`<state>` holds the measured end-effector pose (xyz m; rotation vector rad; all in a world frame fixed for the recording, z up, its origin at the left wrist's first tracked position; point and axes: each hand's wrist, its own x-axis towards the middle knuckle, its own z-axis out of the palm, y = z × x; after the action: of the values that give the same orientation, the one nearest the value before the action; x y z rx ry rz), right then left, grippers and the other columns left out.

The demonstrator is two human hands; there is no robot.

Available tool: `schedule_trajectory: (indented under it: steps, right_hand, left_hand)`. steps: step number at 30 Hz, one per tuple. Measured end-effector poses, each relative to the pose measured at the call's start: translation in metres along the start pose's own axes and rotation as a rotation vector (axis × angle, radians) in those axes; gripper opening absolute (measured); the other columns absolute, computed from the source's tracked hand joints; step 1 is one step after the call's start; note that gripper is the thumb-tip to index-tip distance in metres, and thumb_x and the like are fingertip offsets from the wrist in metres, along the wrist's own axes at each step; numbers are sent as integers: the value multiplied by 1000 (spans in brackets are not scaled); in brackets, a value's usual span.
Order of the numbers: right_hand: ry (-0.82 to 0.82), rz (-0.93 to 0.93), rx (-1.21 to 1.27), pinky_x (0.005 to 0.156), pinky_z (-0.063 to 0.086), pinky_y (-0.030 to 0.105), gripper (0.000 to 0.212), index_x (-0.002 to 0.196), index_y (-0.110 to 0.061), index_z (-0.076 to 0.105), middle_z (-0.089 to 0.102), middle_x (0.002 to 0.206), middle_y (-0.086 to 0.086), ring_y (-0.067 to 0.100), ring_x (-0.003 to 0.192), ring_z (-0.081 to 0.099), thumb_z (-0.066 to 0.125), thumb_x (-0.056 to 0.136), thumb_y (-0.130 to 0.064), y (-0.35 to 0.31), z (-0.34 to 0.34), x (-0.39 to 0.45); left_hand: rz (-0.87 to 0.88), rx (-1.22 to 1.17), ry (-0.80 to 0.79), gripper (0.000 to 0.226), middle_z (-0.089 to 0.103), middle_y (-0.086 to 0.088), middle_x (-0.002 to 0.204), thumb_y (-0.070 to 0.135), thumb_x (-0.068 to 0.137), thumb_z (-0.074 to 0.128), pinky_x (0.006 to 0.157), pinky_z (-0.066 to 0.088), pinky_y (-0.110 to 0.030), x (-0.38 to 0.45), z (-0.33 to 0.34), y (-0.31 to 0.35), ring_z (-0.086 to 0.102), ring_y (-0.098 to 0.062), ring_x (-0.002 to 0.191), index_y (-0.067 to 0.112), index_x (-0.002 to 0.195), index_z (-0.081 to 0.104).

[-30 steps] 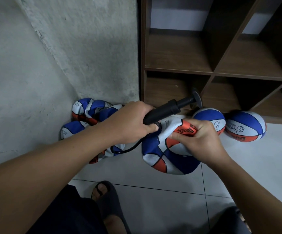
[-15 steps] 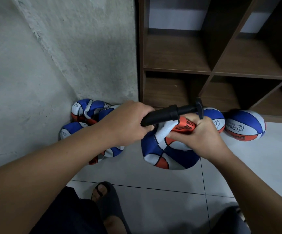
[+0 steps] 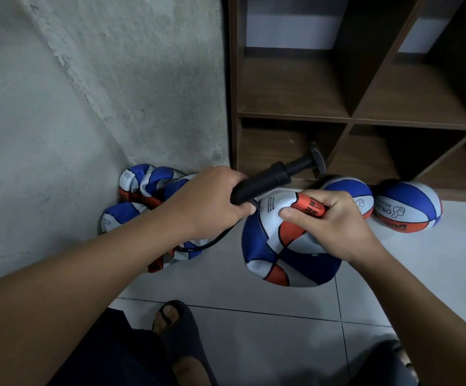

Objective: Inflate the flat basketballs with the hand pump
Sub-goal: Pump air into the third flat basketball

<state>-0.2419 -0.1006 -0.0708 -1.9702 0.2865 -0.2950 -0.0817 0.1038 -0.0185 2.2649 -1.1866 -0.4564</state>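
Black plastic hand pump (image 3: 265, 181), centre frame: our left hand (image 3: 206, 201) grips it.
Our right hand (image 3: 329, 221) pinches the limp blue-white-orange basketball (image 3: 279, 246); we judge its floppy skin could slip.

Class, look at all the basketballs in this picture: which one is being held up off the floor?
The flat basketball pinched by the right hand, beside the hand pump in the left hand. The round balls and the flat pile lie on the floor.

The pump (image 3: 265, 181) in the left hand (image 3: 206, 201) has tilted back up, its handle lifted clear of the right hand (image 3: 329, 221) again.
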Motion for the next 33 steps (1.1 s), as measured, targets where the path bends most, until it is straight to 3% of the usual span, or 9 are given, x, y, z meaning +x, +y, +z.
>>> schedule_trajectory:
  steps: [4, 6, 8, 10, 14, 20, 24, 28, 33]
  right_hand:
    - [31, 1, 69, 56, 33, 43, 61, 65, -1, 39, 34, 63, 18, 29, 57, 33, 84, 93, -31, -1, 9, -2]
    - [41, 11, 115, 56, 34, 46, 61, 66, 3, 39, 34, 64, 22, 34, 58, 33, 84, 94, -28, -1, 14, -3]
    - [41, 4, 121, 54, 33, 40, 58, 63, -2, 40, 35, 60, 15, 28, 55, 33, 84, 94, -24, -4, 19, -3]
    - [31, -4, 125, 54, 33, 36, 57, 61, -8, 40, 35, 58, 7, 21, 54, 34, 84, 93, -22, -6, 23, -4]
    - [51, 13, 184, 57, 40, 46, 50, 65, 1, 49, 43, 62, 21, 36, 56, 41, 83, 95, -20, -7, 31, -6]
    - [48, 4, 185, 58, 41, 39, 46, 68, 4, 52, 45, 63, 20, 29, 57, 42, 83, 93, -21, -7, 30, -5]
    - [47, -10, 118, 60, 45, 47, 49, 75, 7, 58, 49, 68, 25, 38, 61, 49, 87, 89, -29, -4, 19, 1]
    - [121, 39, -5, 56, 43, 49, 63, 64, -2, 52, 48, 62, 19, 31, 55, 45, 93, 79, -48, 6, 17, 0]
    - [165, 71, -40, 56, 47, 51, 64, 64, -3, 56, 52, 63, 20, 40, 59, 52, 92, 77, -55, 21, 23, -4]
  left_hand:
    - [-45, -132, -3, 5, 67, 13, 63, 24, 94, 81, 51, 44, -15, -3, -1, 2, 60, -2, 52, 21, 94, 77]
    - [-42, -128, -19, 8, 67, 4, 64, 24, 93, 81, 50, 45, -21, -4, -2, 4, 58, -4, 51, 18, 93, 76]
    - [-21, -68, -41, 11, 66, 1, 66, 26, 92, 81, 52, 45, -23, -5, -1, 5, 60, -7, 54, 20, 88, 74]
    - [8, -10, -46, 20, 63, 7, 65, 25, 92, 82, 53, 43, -18, -8, 3, 6, 61, -6, 58, 28, 78, 68]
    - [51, 4, -16, 42, 61, 24, 66, 23, 92, 82, 53, 37, -13, -10, 8, 6, 60, -2, 59, 38, 67, 52]
    - [49, -8, -40, 36, 60, 14, 60, 22, 91, 82, 52, 39, -16, -9, 4, 6, 58, -6, 55, 31, 67, 57]
    - [35, 18, -99, 15, 65, 5, 68, 28, 93, 81, 53, 45, -23, -4, -6, 2, 63, -8, 62, 21, 85, 70]
    - [24, 15, -134, 22, 61, 4, 69, 29, 93, 81, 53, 41, -18, -4, -3, -4, 56, -6, 57, 21, 80, 65]
    - [6, 28, -141, 34, 54, 9, 63, 27, 93, 81, 52, 38, -16, -3, -1, -8, 54, -3, 53, 31, 71, 55]
